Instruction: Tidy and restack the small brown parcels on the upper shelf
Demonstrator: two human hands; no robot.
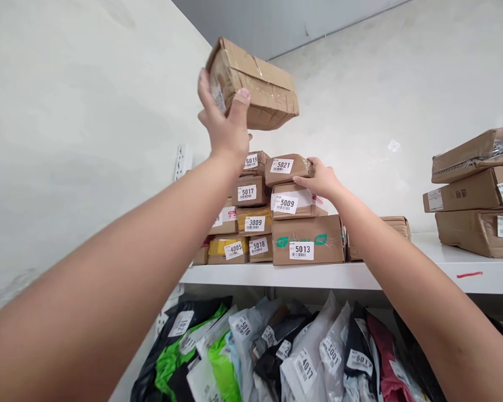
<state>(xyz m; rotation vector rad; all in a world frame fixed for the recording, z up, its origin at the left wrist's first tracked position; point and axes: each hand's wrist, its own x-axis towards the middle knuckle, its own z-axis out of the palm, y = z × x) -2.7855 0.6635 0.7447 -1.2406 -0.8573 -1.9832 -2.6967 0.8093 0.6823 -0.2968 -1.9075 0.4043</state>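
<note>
High above the stacked parcels, my left hand (pixel 228 120) grips a taped brown cardboard box (pixel 262 89) by its near left end, thumb on the front face. A label shows partly on that end. My right hand (pixel 321 177) is closed around the right end of a small box labelled 5021 (pixel 272 176), which rests on top of the box labelled 5009 (pixel 304 211). Under that stands a wider box with green print, labelled 5013 (pixel 285 226). Just left of these are boxes labelled 6019 (pixel 260 158) and 5017 (pixel 257 200).
A white shelf (pixel 235 273) bears the box stacks. At right, several flat boxes (pixel 461 229) are piled up. Below the shelf, labelled plastic mailer bags (pixel 291 371) stand packed side by side. A pale wall (pixel 79 111) rises at left.
</note>
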